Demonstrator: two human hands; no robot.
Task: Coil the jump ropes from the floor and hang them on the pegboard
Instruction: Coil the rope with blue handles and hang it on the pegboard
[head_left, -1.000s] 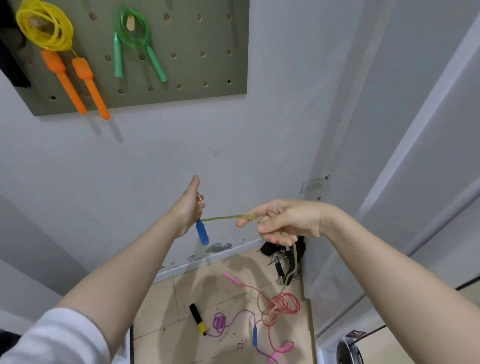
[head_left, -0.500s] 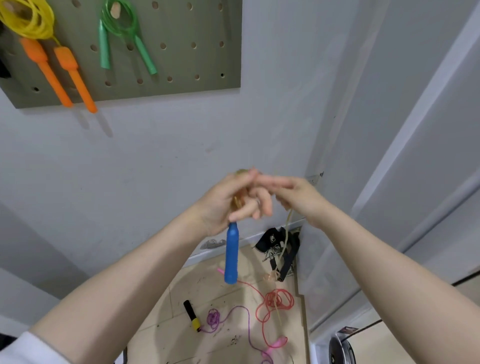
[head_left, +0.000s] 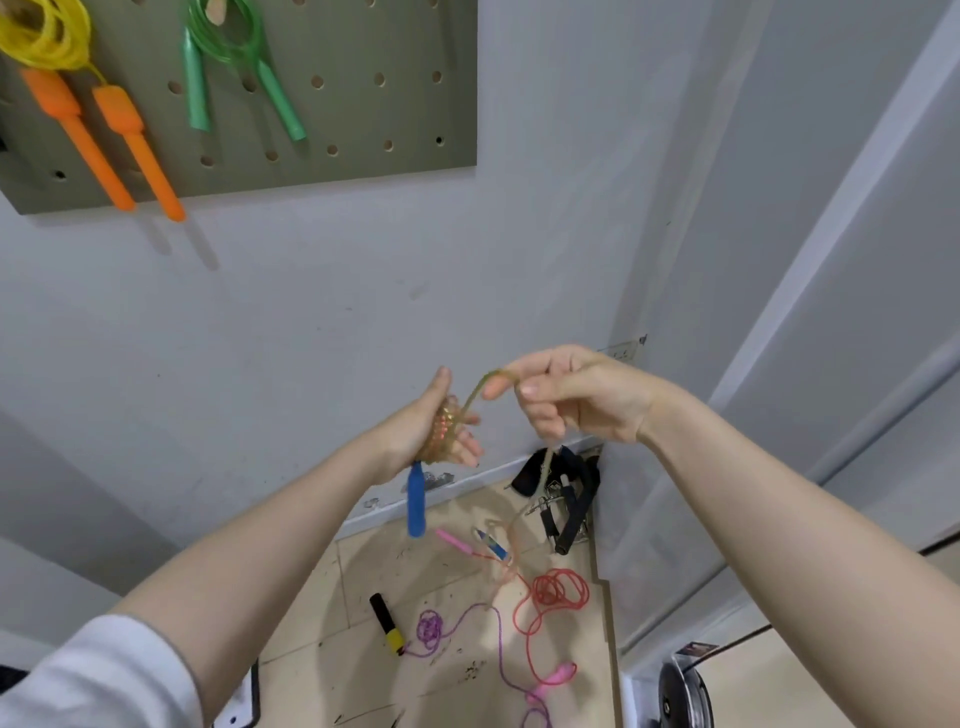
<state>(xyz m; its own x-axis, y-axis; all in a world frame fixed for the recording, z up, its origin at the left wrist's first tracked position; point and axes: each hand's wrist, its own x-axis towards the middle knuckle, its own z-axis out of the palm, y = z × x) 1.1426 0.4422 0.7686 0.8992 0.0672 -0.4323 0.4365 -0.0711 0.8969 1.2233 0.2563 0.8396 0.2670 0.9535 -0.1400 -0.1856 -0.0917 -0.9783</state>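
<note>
My left hand (head_left: 434, 434) holds several turns of a translucent amber jump rope (head_left: 445, 432) wound around its fingers, and a blue handle (head_left: 416, 498) hangs below it. My right hand (head_left: 569, 397) pinches the same rope a little to the right and higher; the rope's free part drops from it to the floor, ending near a second blue handle (head_left: 493, 544). On the floor lie a red rope (head_left: 553, 595) with pink handles and a purple rope (head_left: 452, 626) with a black and yellow handle (head_left: 387, 623). The olive pegboard (head_left: 363, 104) above carries a yellow rope with orange handles (head_left: 104, 140) and a green rope (head_left: 228, 62).
A black strap with metal clips (head_left: 569, 493) lies in the floor corner by the wall. A wall socket (head_left: 621, 351) sits behind my right hand. A round dark object (head_left: 683, 693) is at the lower right. The pegboard has free holes on its right side.
My hands have moved apart again: the right hand has drawn a stretch of rope up and right, while the left hand keeps the wound coil and its hanging blue handle.
</note>
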